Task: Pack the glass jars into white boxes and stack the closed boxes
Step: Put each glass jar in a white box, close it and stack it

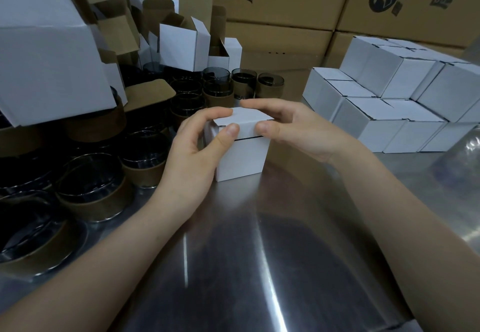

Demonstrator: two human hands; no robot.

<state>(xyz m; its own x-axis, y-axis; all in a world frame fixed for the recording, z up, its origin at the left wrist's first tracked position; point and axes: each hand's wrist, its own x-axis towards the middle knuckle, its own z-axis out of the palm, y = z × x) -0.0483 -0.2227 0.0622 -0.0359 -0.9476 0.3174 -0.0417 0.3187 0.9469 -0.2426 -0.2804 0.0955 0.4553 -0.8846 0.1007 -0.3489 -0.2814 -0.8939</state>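
A small white box stands on the steel table at the centre. Its lid flap is nearly down, with a thin dark gap along the front. My left hand grips its left side, thumb on the lid's front edge and fingers curled over the top. My right hand holds the right side, thumb pressing the lid's front edge and fingers over the back. Several dark glass jars with brown paper sleeves crowd the left. A stack of closed white boxes stands at the right.
Open white boxes with raised flaps stand behind the jars, and a large one leans at the left. Brown shipping cartons line the back. A clear plastic sheet lies at the right edge.
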